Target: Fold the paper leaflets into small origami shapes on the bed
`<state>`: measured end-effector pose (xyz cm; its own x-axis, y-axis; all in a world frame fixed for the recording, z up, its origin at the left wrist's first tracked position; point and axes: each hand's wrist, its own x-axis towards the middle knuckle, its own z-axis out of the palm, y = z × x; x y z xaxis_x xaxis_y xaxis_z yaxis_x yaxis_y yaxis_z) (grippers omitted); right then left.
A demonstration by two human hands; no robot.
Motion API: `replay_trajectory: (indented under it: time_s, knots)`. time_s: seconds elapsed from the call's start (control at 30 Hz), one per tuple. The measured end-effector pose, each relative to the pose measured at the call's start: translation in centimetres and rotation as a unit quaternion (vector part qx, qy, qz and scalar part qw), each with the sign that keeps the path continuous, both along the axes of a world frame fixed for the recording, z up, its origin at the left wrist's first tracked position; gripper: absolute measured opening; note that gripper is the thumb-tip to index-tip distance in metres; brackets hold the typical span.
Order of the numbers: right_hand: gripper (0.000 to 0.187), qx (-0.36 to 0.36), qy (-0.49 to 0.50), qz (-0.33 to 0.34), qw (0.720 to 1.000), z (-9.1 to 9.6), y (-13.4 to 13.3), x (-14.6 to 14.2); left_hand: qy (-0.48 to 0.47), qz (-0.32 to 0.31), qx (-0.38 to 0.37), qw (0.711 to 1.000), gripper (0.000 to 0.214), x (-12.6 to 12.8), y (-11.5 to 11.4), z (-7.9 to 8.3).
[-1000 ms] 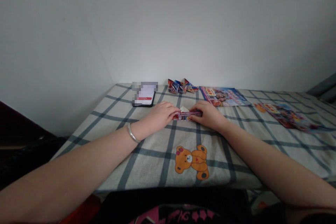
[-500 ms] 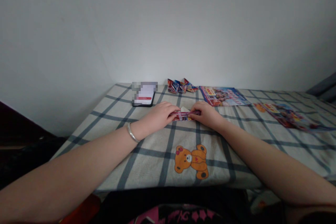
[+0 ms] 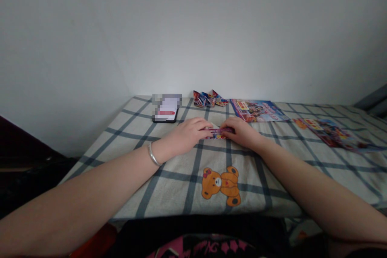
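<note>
A small folded piece of printed paper [image 3: 215, 134], purple and multicoloured with a pale part standing up behind, lies on the checked tablecloth [image 3: 175, 161] between my hands. My left hand [image 3: 193, 131], with a silver bangle at the wrist, is closed on its left end, thumb along the front edge. The right end is pinched by my right hand [image 3: 242, 131], thumb in front and fingers behind. Both hands rest low on the cloth, and my fingers hide the ends of the paper.
A phone [image 3: 165, 109] with a lit screen lies at the back left. Folded paper shapes [image 3: 210, 98] stand near the wall. A printed flyer [image 3: 258, 111] lies right of them, with another flyer [image 3: 335, 133] farther right. A bear picture [image 3: 220, 185] decorates the cloth near the front edge.
My left hand has slid a little to the right along the paper, its thumb now nearer the middle. My right hand has shifted slightly right with its end.
</note>
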<state>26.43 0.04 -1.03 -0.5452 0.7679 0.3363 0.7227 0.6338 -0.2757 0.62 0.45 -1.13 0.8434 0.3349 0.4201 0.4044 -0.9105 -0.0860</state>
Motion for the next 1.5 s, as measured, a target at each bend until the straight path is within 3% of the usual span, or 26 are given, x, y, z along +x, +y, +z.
replay_trajectory:
  time_s: [0.1,0.33,0.47,0.73,1.07,1.5]
  knots:
    - [0.015,-0.002,-0.002,0.02,1.0,0.5,-0.2,0.6,0.017,-0.039,-0.02,0.999,0.034,-0.1,0.1,-0.1]
    - [0.031,-0.027,0.001,0.063,0.998,1.4,-0.5,1.5,0.032,-0.023,-0.095,0.995,0.034,-0.2,-0.4,0.6]
    - [0.024,-0.002,-0.004,0.106,0.994,1.0,-0.3,1.6,0.042,-0.006,-0.095,0.995,0.035,-0.2,-0.3,0.5]
    - [0.014,0.129,-0.035,0.03,0.991,0.8,-0.5,0.5,0.023,0.029,-0.063,0.997,0.033,-0.2,-0.4,0.0]
    - [0.029,0.115,-0.092,0.085,0.985,1.4,-1.9,-1.0,0.03,0.032,-0.068,0.997,0.033,-0.1,-0.6,0.3]
    - [0.029,0.097,-0.129,0.061,0.985,2.2,-1.8,-0.5,0.027,0.011,-0.104,0.994,0.03,0.0,-0.7,1.0]
